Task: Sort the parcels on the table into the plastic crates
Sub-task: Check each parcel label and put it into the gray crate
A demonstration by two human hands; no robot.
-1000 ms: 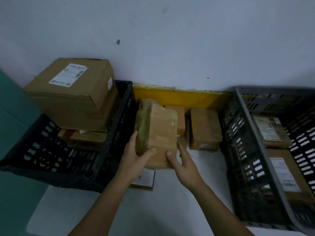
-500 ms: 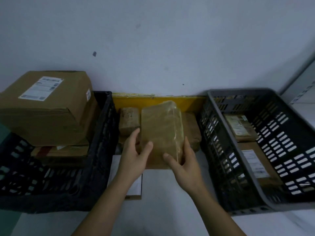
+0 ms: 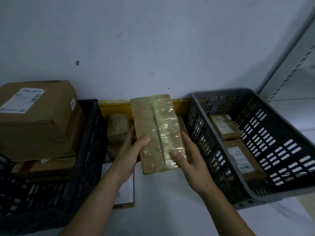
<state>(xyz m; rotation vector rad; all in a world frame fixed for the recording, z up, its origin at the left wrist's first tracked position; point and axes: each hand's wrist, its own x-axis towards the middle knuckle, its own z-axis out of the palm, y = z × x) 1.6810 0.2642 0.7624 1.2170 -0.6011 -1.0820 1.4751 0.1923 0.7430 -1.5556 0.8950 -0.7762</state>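
1. Taped parcel (image 3: 156, 133): brown, long, wrapped in glossy clear tape, held up in the air between the two crates, its far end tilted toward the wall.
2. My left hand (image 3: 130, 154): clamped on the parcel's left edge, thumb across its face, fingers behind.
3. My right hand (image 3: 189, 160): gripping the lower right corner, thumb on the tape, fingers underneath.
4. Black crate (image 3: 88, 150): to my left, holding a large box (image 3: 37, 120) with a white label on top, stacked over flatter cartons.
5. Grey crate (image 3: 255, 145): to my right, with two labelled parcels lying flat inside.
6. Small parcel (image 3: 117, 127): on the table (image 3: 162, 210) behind my left hand, beside the black crate.
7. Flat parcel (image 3: 125, 191): white label up, lying under my left forearm.
8. Yellow strip (image 3: 115, 106): along the foot of the wall.
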